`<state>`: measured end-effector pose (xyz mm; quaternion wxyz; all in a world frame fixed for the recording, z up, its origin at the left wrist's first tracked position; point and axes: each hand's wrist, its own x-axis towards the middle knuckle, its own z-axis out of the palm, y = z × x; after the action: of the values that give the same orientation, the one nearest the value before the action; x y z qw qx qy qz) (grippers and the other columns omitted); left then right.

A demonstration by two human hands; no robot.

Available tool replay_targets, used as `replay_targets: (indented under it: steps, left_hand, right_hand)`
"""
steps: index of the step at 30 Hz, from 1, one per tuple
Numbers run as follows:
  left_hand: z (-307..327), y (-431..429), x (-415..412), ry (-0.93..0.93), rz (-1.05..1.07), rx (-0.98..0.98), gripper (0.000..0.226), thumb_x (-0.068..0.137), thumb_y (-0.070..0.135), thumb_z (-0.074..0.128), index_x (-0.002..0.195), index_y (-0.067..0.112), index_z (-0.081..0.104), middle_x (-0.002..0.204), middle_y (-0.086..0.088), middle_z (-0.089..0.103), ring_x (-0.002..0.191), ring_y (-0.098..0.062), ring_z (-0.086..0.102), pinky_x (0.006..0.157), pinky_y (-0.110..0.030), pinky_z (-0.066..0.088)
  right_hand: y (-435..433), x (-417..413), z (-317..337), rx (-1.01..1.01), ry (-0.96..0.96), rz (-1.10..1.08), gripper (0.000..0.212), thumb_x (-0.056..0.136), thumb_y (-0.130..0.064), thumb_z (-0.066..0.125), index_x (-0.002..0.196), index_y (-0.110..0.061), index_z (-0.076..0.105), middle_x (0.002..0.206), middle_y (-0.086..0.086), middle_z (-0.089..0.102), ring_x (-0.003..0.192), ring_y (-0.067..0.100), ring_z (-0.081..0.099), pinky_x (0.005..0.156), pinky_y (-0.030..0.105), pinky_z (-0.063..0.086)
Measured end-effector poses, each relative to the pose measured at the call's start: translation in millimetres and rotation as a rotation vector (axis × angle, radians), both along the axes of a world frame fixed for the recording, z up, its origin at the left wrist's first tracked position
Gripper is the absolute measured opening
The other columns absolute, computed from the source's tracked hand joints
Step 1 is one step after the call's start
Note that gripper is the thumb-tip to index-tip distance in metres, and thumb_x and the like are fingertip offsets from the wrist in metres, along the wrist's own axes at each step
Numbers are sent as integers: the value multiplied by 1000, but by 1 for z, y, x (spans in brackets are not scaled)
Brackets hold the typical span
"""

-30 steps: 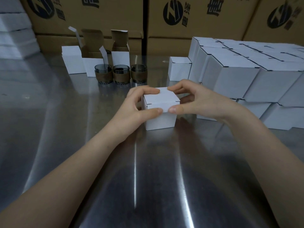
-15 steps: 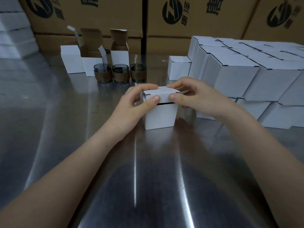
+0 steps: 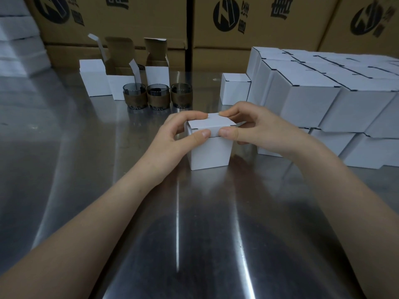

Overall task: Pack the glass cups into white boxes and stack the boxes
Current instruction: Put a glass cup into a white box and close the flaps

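Observation:
A small white box [image 3: 210, 153] stands on the steel table [image 3: 86, 147] in the middle of the view. My left hand [image 3: 174, 141] grips its left side, thumb on the front lid edge. My right hand [image 3: 257, 128] grips the right side, thumb pressing the lid's front flap beside the left thumb. The lid lies flat over the top; what is inside is hidden. Three glass cups with brown bands [image 3: 134, 99] [image 3: 157, 99] [image 3: 181, 98] stand in a row behind. Two open white boxes [image 3: 121, 87] [image 3: 157, 71] and a shut one [image 3: 95, 77] stand behind the cups.
A stack of shut white boxes [image 3: 323, 98] fills the right side, with a single shut box [image 3: 235, 89] at its left end. Brown cartons [image 3: 248, 24] line the back. Flat white boxes [image 3: 19, 44] are piled at the far left.
The box has been tipped from showing its top toward me to standing upright. Both thumbs moved onto the front lid edge and the dark gap under the lid has shut.

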<state>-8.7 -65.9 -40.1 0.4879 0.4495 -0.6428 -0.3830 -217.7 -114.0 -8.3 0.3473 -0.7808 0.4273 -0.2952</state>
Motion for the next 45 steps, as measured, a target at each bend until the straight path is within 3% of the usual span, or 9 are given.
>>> replay_targets:
  steps: [5, 8, 10, 16, 22, 32, 35, 40, 45]
  left_hand:
    - [2, 1, 1, -8, -6, 8, 41, 81, 39, 62, 119, 25, 63, 131, -7, 53, 123, -21, 52, 106, -44, 45]
    - [3, 2, 0, -10, 5, 9, 37, 84, 44, 56, 116, 28, 65, 130, -3, 53, 124, -16, 51, 110, -45, 41]
    - [4, 2, -2, 3, 14, 16, 33, 85, 42, 54, 113, 28, 66, 130, -3, 53, 123, -16, 51, 110, -45, 40]
    - [4, 1, -4, 17, 27, 20, 27, 81, 36, 57, 106, 31, 66, 130, -2, 51, 124, -16, 50, 109, -43, 41]
    - [3, 0, -3, -10, 16, 32, 21, 95, 16, 60, 109, 31, 64, 123, 8, 46, 123, -7, 46, 100, -24, 40]
    - [8, 4, -11, 12, 20, 78, 29, 95, 9, 52, 116, 27, 63, 127, 6, 41, 125, -6, 42, 110, -27, 36]
    - [4, 1, -9, -11, 21, 60, 35, 94, 20, 57, 128, 30, 55, 133, 5, 43, 127, -10, 44, 112, -35, 37]
    - [-8, -6, -5, 3, 25, 24, 73, 84, 45, 59, 149, 37, 27, 154, 8, 36, 141, -7, 36, 117, -40, 33]
    - [-15, -10, -2, -73, 122, 2, 80, 89, 50, 60, 156, 32, 18, 160, 12, 27, 146, -4, 27, 120, -39, 29]
  right_hand:
    - [2, -1, 3, 44, 26, -12, 37, 69, -73, 59, 94, -46, 64, 111, -19, 65, 92, -2, 64, 84, 35, 57]
    - [2, 0, 3, 63, 2, -37, 16, 88, -57, 57, 86, -43, 65, 114, -13, 66, 87, 0, 66, 86, 40, 58]
    - [2, 0, 2, 71, 8, -45, 11, 89, -51, 59, 91, -42, 64, 113, -11, 66, 87, 0, 66, 85, 38, 59]
    - [2, 1, 1, 123, -5, -37, 26, 85, -49, 65, 107, -35, 62, 96, -16, 69, 93, 2, 66, 86, 40, 58]
    - [5, 3, 2, 149, -16, -54, 22, 85, -42, 69, 104, -36, 61, 101, -11, 71, 93, 7, 67, 87, 40, 58]
    - [10, 8, 6, 219, -69, -55, 25, 85, -29, 72, 109, -32, 64, 106, 0, 71, 101, 19, 67, 89, 44, 57]
    - [11, 11, 6, 53, -54, -101, 25, 83, -24, 74, 106, -32, 67, 115, -3, 64, 112, 17, 60, 98, 43, 51]
    - [22, 27, 0, -524, 76, -137, 21, 84, -13, 68, 104, -18, 73, 116, 0, 58, 116, 17, 54, 99, 30, 40]
    - [28, 45, -14, -701, 311, -87, 25, 84, -16, 64, 108, -18, 69, 110, -2, 64, 110, 22, 56, 90, 36, 32]
